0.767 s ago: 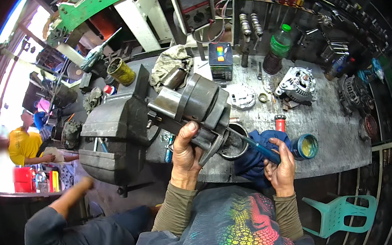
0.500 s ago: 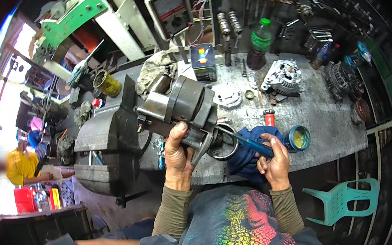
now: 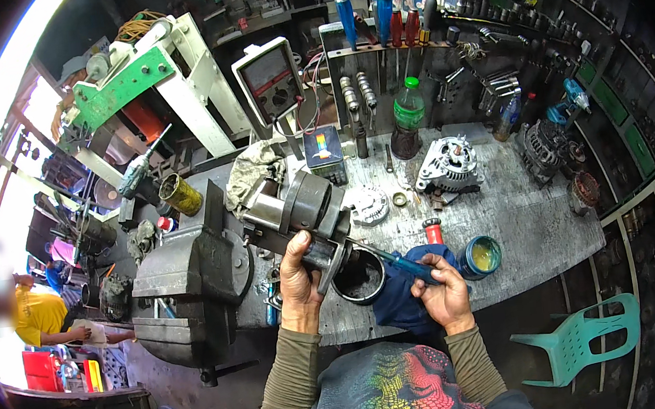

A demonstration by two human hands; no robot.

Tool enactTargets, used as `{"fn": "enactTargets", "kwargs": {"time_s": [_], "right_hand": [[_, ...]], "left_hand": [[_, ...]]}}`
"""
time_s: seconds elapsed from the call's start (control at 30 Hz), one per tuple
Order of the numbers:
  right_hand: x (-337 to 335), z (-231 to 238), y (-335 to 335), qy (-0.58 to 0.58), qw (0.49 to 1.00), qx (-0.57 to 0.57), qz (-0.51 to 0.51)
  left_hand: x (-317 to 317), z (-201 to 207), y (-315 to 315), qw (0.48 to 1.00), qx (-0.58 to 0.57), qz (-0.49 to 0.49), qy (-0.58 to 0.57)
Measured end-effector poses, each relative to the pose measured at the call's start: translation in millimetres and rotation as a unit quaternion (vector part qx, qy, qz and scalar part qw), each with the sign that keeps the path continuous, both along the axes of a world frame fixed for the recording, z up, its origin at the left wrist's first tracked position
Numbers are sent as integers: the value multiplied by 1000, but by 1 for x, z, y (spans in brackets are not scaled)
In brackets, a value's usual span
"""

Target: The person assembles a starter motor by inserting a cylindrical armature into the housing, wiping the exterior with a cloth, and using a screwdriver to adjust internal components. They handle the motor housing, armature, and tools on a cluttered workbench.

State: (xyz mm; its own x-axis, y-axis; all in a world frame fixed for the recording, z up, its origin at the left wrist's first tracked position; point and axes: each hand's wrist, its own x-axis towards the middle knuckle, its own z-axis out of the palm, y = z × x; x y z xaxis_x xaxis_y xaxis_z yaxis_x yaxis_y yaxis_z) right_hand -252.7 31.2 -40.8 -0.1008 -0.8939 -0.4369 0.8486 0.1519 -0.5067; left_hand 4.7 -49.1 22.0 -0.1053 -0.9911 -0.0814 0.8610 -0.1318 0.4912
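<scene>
My left hand [image 3: 297, 279] is closed around the narrow end of a dark metal starter motor [image 3: 308, 203], thumb on top, and holds it tilted above the bench. In my right hand [image 3: 445, 294] is a screwdriver [image 3: 411, 267], gripped by its blue handle. The shaft points left into the open front of the starter motor; its tip is hard to make out there. Below them stands a round dark container [image 3: 362, 287] with a pale rim. A dark blue cloth [image 3: 404, 310] lies under my right hand, beside an open blue tub of yellowish grease [image 3: 482, 257].
A large bench vise [image 3: 175, 272] stands at left. Farther back on the bench [image 3: 536, 218] are an alternator [image 3: 449, 164], a green-capped bottle [image 3: 408, 116], a dark box [image 3: 325, 157] and a red cylinder [image 3: 432, 231]. A green plastic chair [image 3: 589, 341] is at lower right; a person in yellow [image 3: 40, 314] sits far left.
The view has tilted up, showing more of the back wall. My right fingers have closed more fully around the screwdriver handle. The starter motor stays in my left hand.
</scene>
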Motion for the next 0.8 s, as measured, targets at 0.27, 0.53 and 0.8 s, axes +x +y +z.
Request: {"fn": "enactTargets", "kwargs": {"time_s": [0.27,0.53,0.8], "right_hand": [[-4,8,6,40,999,-27,10],[-1,7,9,72,997,-39,13],[-2,6,8,87,996,-7,3]], "left_hand": [[3,-8,-3,999,-30,-28,8],[8,-16,-4,999,-29,-27,16],[10,-20,-4,998,-57,-37,18]]}}
